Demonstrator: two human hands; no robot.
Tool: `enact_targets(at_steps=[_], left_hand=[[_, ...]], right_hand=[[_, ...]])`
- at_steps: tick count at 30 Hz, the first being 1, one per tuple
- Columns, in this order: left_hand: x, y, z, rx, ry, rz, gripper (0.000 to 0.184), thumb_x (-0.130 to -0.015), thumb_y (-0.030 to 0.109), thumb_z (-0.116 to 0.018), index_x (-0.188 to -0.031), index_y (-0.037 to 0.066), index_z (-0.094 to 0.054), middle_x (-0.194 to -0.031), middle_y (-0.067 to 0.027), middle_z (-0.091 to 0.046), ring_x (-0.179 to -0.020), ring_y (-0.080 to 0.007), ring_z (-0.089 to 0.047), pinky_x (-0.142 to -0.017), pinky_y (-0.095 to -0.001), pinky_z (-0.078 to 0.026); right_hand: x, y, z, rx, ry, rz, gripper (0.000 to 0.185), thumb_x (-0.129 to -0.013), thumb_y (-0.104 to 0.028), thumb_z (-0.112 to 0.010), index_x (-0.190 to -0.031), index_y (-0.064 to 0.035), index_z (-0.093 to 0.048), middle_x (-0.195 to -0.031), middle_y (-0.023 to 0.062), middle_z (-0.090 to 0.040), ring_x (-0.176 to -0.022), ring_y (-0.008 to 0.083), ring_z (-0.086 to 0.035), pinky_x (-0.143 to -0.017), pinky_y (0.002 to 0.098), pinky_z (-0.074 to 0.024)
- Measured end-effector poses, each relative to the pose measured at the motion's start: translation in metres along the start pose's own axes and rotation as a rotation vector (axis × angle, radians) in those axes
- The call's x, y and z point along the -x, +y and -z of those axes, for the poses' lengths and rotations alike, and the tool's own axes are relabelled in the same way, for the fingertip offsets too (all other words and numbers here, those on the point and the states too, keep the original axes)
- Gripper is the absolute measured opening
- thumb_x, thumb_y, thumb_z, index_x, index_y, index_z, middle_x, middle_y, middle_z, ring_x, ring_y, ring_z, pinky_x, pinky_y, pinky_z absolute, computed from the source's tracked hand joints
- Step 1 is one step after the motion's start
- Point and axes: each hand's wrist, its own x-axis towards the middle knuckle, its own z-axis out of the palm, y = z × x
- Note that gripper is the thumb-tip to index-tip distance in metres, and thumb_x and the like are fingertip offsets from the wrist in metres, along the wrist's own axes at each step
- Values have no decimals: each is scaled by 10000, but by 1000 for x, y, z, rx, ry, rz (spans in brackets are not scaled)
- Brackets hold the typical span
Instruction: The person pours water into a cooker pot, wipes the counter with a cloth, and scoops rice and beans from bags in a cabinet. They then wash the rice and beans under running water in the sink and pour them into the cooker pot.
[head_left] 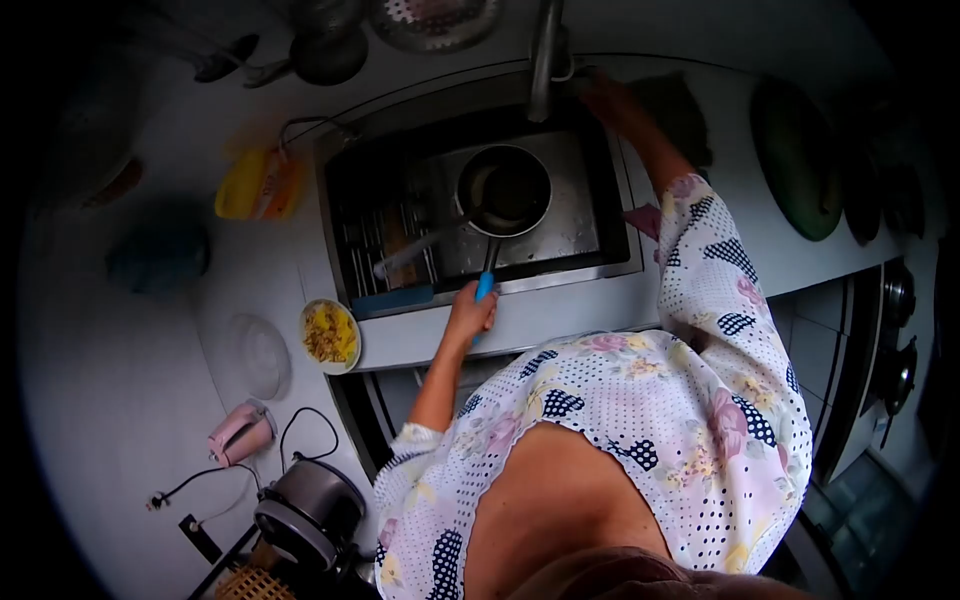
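One pan (515,197) in sink (572,205), upper centre of frame: left hand (468,312) gripping handle (486,283), right hand (608,103) near tap (543,62), grip unclear; apparent steadying step, calling for level pan.

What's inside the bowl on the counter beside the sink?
The bowl holds yellow and brownish food. The food covers the bottom, so anything beneath can't be seen.

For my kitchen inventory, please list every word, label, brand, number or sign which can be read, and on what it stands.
No text can be read.
Yellow-and-orange packet: any print too blurred.
Pink appliance: any marking too small.
Metal-sided cooker: likewise.
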Motion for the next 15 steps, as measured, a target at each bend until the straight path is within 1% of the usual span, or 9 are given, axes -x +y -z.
enact_targets(at_steps=[1,3,5,6,8,9,12,14,15], left_hand=[[-26,-7,0,-89,-23,21,136,-829,115,-527,-908,8,-500,-603,-21,-483,-416,-75,-412,-368,-227,-304],[-64,-13,2,-182,-93,51,146,-805,117,-542,-888,2,-504,-598,-29,-497,-419,-80,-432,-369,-236,-324],[-98,-20,1,-216,-167,64,180,-771,114,-561,-881,-22,-515,-586,-45,-514,-419,-88,-450,-374,-250,-353],[-105,-12,-1,-190,-190,161,197,-772,117,-558,-900,-28,-520,-610,-48,-534,-430,-97,-464,-382,-261,-372],[-128,-25,0,-223,-192,153,211,-771,119,-558,-919,-27,-524,-625,-53,-545,-437,-102,-473,-387,-260,-377],[-131,-22,-4,-233,-201,145,218,-771,120,-559,-929,-27,-527,-632,-55,-551,-440,-104,-478,-390,-260,-380],[-140,-18,-16,-264,-202,106,235,-779,148,-564,-946,-15,-537,-650,-55,-569,-473,-108,-502,-429,-260,-404],[-152,-44,-18,-236,-200,-7,240,-785,177,-564,-936,-9,-546,-655,-55,-576,-502,-113,-520,-457,-272,-421],[-166,-71,-6,-233,-186,-59,244,-788,192,-564,-932,-5,-551,-657,-56,-580,-516,-116,-529,-471,-278,-430]], right_hand=[[-6,11,0,-19,18,13,317,-892,-284,-510,-1141,-88,-488,-1029,47,-601,-920,145,-590,-746,272,-457],[-1,0,-11,-32,61,29,288,-886,-295,-518,-1093,-94,-519,-947,42,-619,-834,133,-599,-679,254,-463],[-12,3,-4,84,-1,60,268,-873,-303,-531,-1039,-94,-553,-857,35,-620,-732,129,-583,-602,252,-456],[-19,4,0,140,-31,74,260,-867,-307,-538,-1012,-94,-569,-813,32,-621,-681,127,-576,-564,251,-452],[-19,19,-6,101,75,7,235,-859,-293,-542,-962,-88,-588,-772,31,-615,-628,123,-557,-524,255,-440],[-8,8,-15,90,133,-25,224,-855,-286,-544,-938,-85,-598,-751,31,-612,-601,120,-548,-504,256,-434],[7,-5,-23,327,145,-36,206,-880,-284,-509,-900,-87,-563,-737,42,-598,-520,83,-493,-429,212,-359],[21,-10,-30,249,193,-65,206,-871,-279,-513,-938,-92,-564,-752,35,-602,-564,80,-512,-451,212,-372],[15,21,-35,195,206,-80,210,-866,-277,-515,-958,-94,-565,-760,31,-604,-585,78,-522,-463,212,-378]])
